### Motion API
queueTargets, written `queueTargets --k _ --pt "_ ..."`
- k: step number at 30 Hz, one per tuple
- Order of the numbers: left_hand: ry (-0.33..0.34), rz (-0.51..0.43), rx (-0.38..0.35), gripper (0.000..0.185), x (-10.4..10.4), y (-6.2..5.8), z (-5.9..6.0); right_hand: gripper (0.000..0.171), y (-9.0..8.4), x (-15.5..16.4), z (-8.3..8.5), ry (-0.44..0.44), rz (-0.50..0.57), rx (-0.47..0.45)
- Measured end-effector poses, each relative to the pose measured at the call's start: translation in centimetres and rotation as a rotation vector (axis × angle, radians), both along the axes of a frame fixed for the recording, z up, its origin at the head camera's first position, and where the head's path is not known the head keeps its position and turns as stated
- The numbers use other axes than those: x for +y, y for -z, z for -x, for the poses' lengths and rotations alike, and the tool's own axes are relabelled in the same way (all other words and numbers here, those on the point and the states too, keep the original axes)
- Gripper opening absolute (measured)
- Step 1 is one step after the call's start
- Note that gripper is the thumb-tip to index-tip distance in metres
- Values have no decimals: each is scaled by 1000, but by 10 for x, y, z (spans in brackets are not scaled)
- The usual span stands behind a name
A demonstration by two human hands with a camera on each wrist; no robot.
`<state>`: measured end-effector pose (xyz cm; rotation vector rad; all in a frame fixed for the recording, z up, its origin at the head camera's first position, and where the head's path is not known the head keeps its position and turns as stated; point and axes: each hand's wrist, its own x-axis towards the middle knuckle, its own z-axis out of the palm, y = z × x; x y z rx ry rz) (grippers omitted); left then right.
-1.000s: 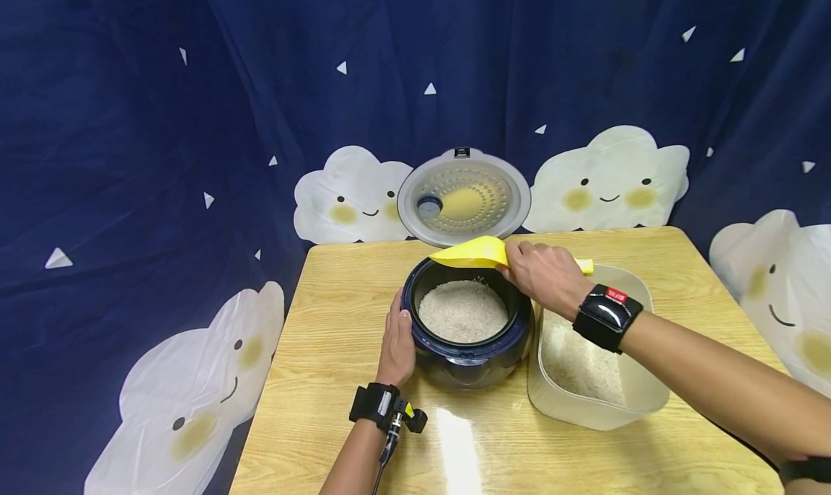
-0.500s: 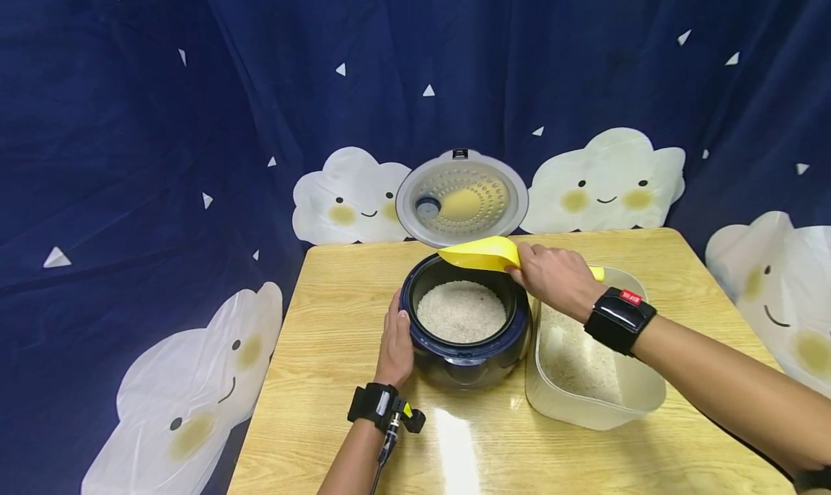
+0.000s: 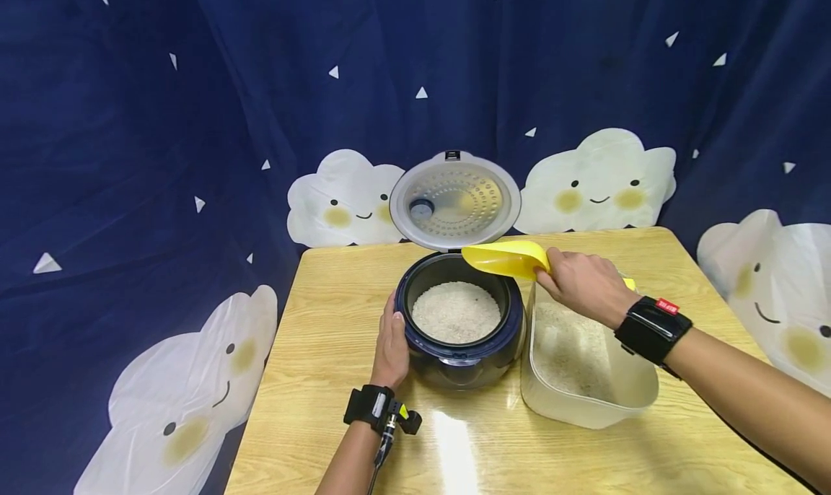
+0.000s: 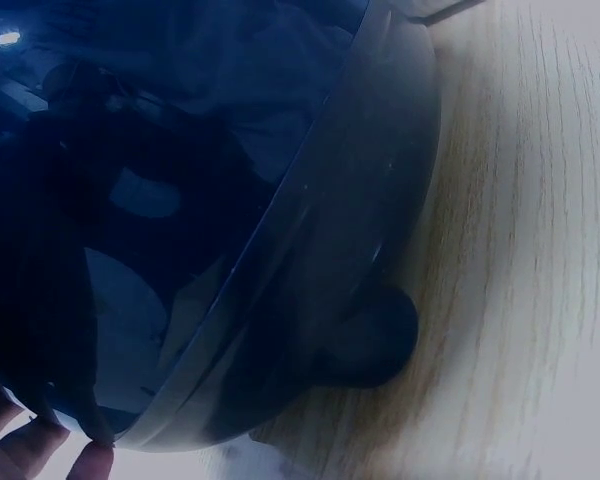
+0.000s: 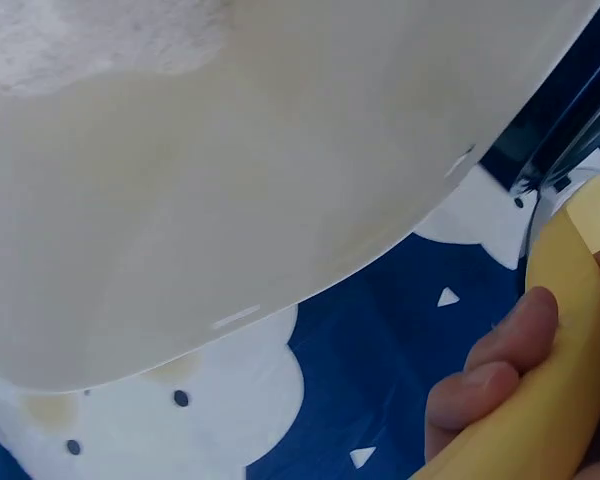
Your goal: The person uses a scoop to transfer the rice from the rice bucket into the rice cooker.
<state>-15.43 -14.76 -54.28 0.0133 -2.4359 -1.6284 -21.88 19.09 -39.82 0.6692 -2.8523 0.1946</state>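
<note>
Head view: we are holding the scoop (image 3: 508, 259) in our right hand (image 3: 584, 287) between cooker (image 3: 458, 322) and tub (image 3: 587, 351) on the table (image 3: 337, 351); our left hand (image 3: 390, 345) is pressing flat on the cooker. Left wrist: fingertips (image 4: 90, 462) are touching the cooker (image 4: 230, 230). Right wrist: fingers (image 5: 490, 375) are curling around the scoop (image 5: 560, 350).
</note>
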Motion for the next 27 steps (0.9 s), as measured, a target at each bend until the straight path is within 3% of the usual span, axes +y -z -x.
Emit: queueTargets --k 9,17,27 --pt "3 -11 0 55 1 -2 -1 27 -2 35 -7 81 -4 -51" --pt "3 -22 13 55 0 0 1 30 -1 73 -14 152 -57 -199" --pt "-7 -31 -9 54 1 -1 0 32 0 98 -17 193 -96 -284"
